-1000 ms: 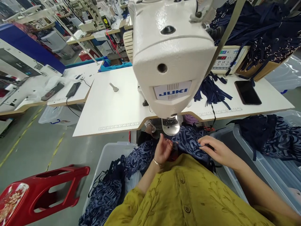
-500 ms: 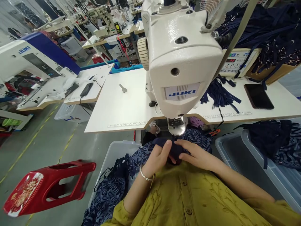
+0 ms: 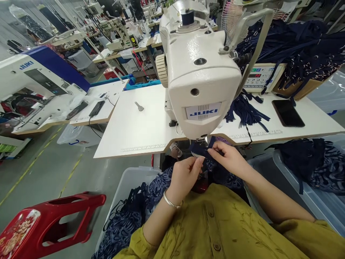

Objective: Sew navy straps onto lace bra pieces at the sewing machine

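My left hand [image 3: 185, 174] and my right hand [image 3: 229, 156] meet just below the head of a white JUKI sewing machine [image 3: 199, 72]. Both are pinched on the edge of a dark navy patterned fabric piece [image 3: 201, 150] held up near the needle area. My left wrist carries a thin bangle. More of the blue patterned fabric [image 3: 134, 212] trails down over my lap into a bin at my left. The needle and presser foot are hidden behind the fabric and hands.
A white sewing table [image 3: 140, 122] holds a phone [image 3: 288, 112], navy straps [image 3: 246, 111] and a control panel [image 3: 258, 77]. Clear plastic bins [image 3: 309, 194] with dark fabric stand at my right. A red stool [image 3: 45, 225] lies tipped at lower left. Other machines fill the background.
Both hands rose from lying on the fabric in my lap to pinching its edge up by the machine head. The view shifted slightly.
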Tool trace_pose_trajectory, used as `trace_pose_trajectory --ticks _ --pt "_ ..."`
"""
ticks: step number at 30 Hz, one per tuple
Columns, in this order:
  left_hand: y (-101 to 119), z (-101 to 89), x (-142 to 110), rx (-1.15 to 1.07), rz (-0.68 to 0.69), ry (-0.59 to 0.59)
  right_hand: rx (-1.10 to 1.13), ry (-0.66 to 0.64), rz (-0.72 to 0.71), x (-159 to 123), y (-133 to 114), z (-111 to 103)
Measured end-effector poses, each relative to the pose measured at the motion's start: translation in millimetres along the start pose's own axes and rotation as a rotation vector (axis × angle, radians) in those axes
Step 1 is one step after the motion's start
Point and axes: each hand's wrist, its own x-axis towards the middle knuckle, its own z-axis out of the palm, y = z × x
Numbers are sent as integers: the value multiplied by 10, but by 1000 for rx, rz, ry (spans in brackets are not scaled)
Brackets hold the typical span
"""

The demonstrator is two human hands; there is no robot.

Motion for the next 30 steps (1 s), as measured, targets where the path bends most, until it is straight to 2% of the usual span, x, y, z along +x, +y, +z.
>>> trace_pose_trajectory --ticks 3,4,6,8,12,18,23,30 --pt "-50 -2 22 355 364 147 -33 -83 -23 144 65 7" --pt "-74 2 38 455 455 141 -41 -102 -34 180 84 8" --pt "-135 17 75 608 538 76 -40 -97 -48 226 121 5" --pt "-207 36 100 697 542 18 25 -59 -51 236 164 0" --pt "-310 65 83 767 516 22 156 28 -115 178 254 -8" --pt "-290 113 9 789 473 92 -14 96 -302 193 272 10" --pt "-276 181 -24 820 409 158 -54 105 -335 323 247 40" --pt "-262 216 -22 854 393 175 -74 68 -329 383 199 44"
